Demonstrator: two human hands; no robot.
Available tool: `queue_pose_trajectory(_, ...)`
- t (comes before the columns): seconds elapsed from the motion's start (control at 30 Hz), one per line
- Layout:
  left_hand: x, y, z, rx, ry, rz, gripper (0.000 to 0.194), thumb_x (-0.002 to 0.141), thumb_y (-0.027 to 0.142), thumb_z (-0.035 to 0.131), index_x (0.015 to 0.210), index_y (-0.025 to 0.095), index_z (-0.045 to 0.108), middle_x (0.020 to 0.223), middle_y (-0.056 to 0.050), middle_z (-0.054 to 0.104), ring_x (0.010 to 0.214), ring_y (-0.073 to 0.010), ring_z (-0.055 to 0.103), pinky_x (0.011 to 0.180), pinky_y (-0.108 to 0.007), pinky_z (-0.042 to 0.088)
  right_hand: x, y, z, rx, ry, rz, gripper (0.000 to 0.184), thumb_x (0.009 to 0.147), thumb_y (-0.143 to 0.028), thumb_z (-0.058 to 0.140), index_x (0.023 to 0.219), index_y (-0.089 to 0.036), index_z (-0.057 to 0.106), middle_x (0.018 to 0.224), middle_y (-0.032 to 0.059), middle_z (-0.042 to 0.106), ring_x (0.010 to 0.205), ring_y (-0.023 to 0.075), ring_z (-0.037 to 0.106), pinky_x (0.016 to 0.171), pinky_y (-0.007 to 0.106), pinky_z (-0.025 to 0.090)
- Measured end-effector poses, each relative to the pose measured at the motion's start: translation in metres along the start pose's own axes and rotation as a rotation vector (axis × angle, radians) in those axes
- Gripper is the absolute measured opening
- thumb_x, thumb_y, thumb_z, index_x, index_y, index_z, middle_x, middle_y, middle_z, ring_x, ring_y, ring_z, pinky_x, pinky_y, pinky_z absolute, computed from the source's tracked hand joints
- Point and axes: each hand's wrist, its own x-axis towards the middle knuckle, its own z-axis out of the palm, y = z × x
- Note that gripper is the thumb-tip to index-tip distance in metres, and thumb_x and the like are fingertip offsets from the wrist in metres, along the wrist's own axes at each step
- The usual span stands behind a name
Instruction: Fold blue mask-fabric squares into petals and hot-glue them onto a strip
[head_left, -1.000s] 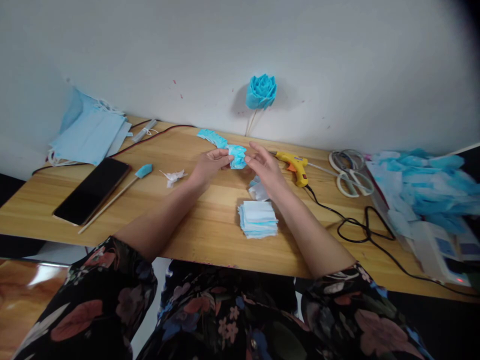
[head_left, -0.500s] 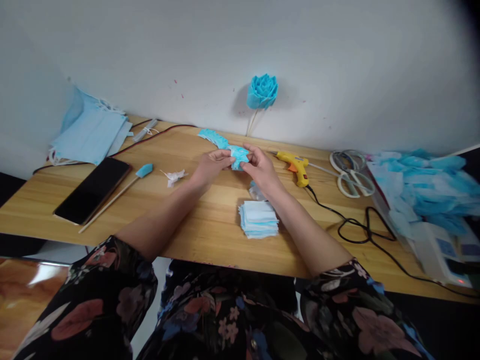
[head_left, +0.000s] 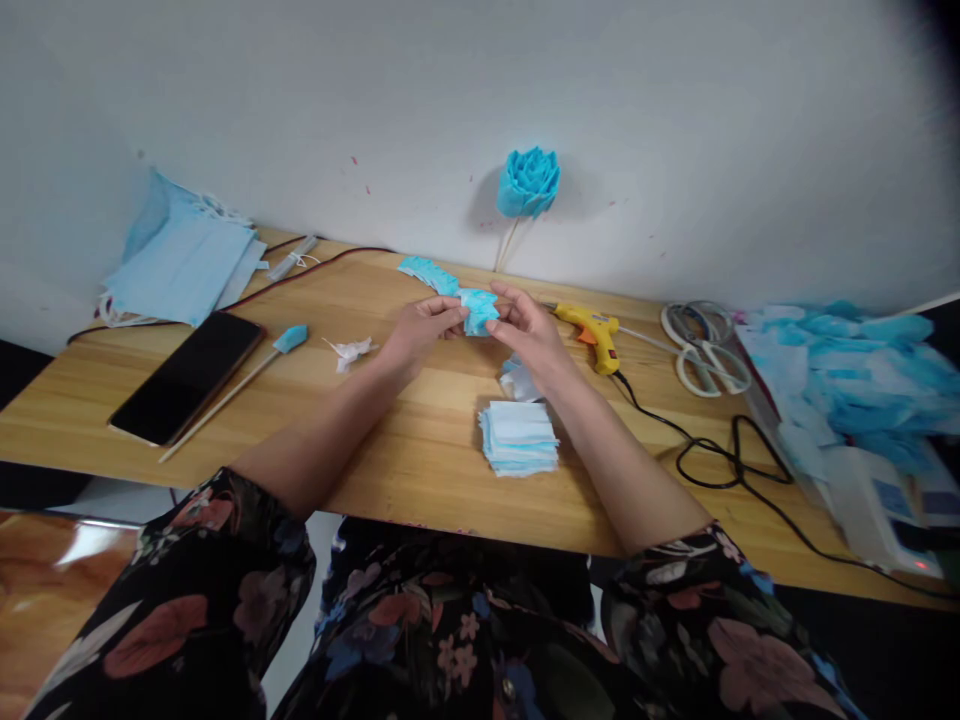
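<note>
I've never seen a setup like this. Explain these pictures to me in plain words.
There is no machine here: a person works with two bare hands. The only view comes from a camera worn on their head, looking forward and down over a wooden table.

The left hand pinches a folded blue piece, and the thumb of the right hand is at its other edge.

Left of the hands lie face masks, a phone and a blue-tipped stick. Nearer the person is a stack of squares; to the right lies a yellow glue gun. Behind, a blue flower stands on a thin stem by the wall.
</note>
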Motion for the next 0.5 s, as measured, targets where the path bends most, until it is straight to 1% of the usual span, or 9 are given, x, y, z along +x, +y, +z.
queue_pose_trajectory(0.1,0.0007,-0.0012,-0.0002,-0.048,0.009,-0.006,0.023,0.071,0.036,0.084,0.077,0.017,0.071,0.068,0.001,0.065,0.066,-0.0102,0.056,0.071,-0.027,0.043,-0.0041,-0.0058,-0.0053,0.000,0.008,0.014,0.054,0.078,-0.048,0.075,0.126,-0.029,0.061,0.110,0.0049,0.073,0.109,0.0253,0.068,0.098,0.044,0.054)
queue_pose_trajectory(0.17,0.0008,-0.0009,0.0001,-0.045,0.020,-0.012,0.024,0.071,0.036,0.085,0.077,0.017,0.071,0.068,0.001,0.064,0.065,-0.0101,0.056,0.071,-0.027,0.043,-0.0053,-0.0070,-0.0076,-0.019,0.032,0.020,0.054,0.078,-0.051,0.075,0.126,-0.029,0.062,0.113,0.0054,0.073,0.112,0.0259,0.067,0.100,0.046,0.054)
queue_pose_trajectory(0.23,0.0005,-0.0001,0.0008,-0.035,0.022,-0.014,0.025,0.069,0.037,0.086,0.076,0.017,0.071,0.068,0.001,0.065,0.065,-0.0100,0.056,0.071,-0.027,0.043,-0.0050,-0.0063,-0.0077,-0.018,0.039,0.028,0.055,0.077,-0.050,0.076,0.126,-0.029,0.063,0.113,0.0050,0.074,0.111,0.0259,0.068,0.100,0.045,0.054)
queue_pose_trajectory(0.3,-0.0002,0.0010,0.0018,-0.017,0.013,-0.009,0.027,0.068,0.039,0.087,0.074,0.018,0.071,0.067,0.002,0.064,0.065,-0.0102,0.055,0.071,-0.027,0.043,-0.0032,-0.0044,-0.0058,0.000,0.032,0.033,0.055,0.075,-0.045,0.077,0.125,-0.028,0.063,0.109,0.0040,0.074,0.107,0.0252,0.068,0.098,0.044,0.055)
queue_pose_trajectory(0.37,-0.0011,0.0019,0.0029,0.006,0.000,0.001,0.030,0.067,0.041,0.088,0.072,0.018,0.071,0.065,0.002,0.063,0.064,-0.0104,0.054,0.070,-0.027,0.043,-0.0006,-0.0020,-0.0032,0.007,0.028,0.023,0.053,0.073,-0.039,0.076,0.123,-0.027,0.063,0.100,0.0021,0.074,0.099,0.0234,0.069,0.095,0.042,0.055)
queue_pose_trajectory(0.5,-0.0028,0.0030,0.0042,0.020,-0.026,0.004,0.033,0.067,0.045,0.088,0.071,0.018,0.071,0.066,0.001,0.063,0.065,-0.0110,0.055,0.070,-0.027,0.043,0.0039,0.0019,-0.0003,-0.037,0.036,0.000,0.052,0.070,-0.032,0.071,0.121,-0.022,0.064,0.078,-0.0033,0.061,0.079,0.0180,0.062,0.081,0.036,0.052)
